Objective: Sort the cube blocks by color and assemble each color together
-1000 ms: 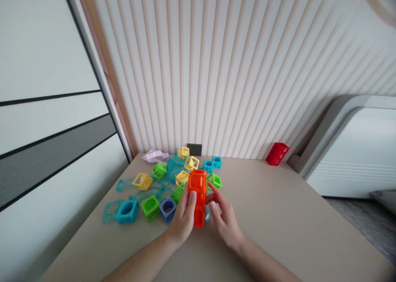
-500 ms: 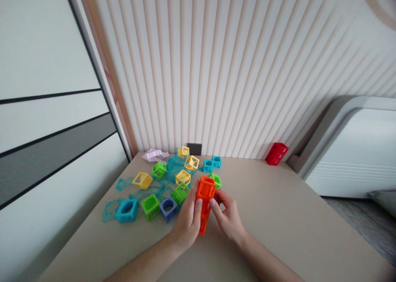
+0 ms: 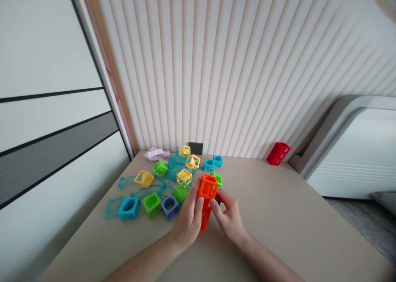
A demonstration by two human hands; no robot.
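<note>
An orange stack of joined open-sided cube blocks (image 3: 208, 187) is held upright between my hands, leaning slightly. My left hand (image 3: 189, 212) grips its left side, with the thumb along the near face. On the other side, my right hand (image 3: 228, 214) pinches it with thumb and fingers; some fingertips are hidden behind the blocks. Just behind the stack a bright green cube block (image 3: 218, 179) partly shows. Close to my left hand lie a green cube block (image 3: 181, 192) and a blue-violet cube block (image 3: 170, 207).
On the table (image 3: 278, 224), yellow cube blocks (image 3: 144, 178), a green block (image 3: 152, 204) and a teal block (image 3: 128, 208) lie among clear teal track pieces (image 3: 175, 166). Lilac pieces (image 3: 156, 154) and two teal cubes (image 3: 209, 164) sit farther back. A red block stack (image 3: 278, 153) stands by the wall.
The orange stack stays in both hands, tilted very slightly differently. The whole view has shifted a little; the other blocks keep their places on the table.
</note>
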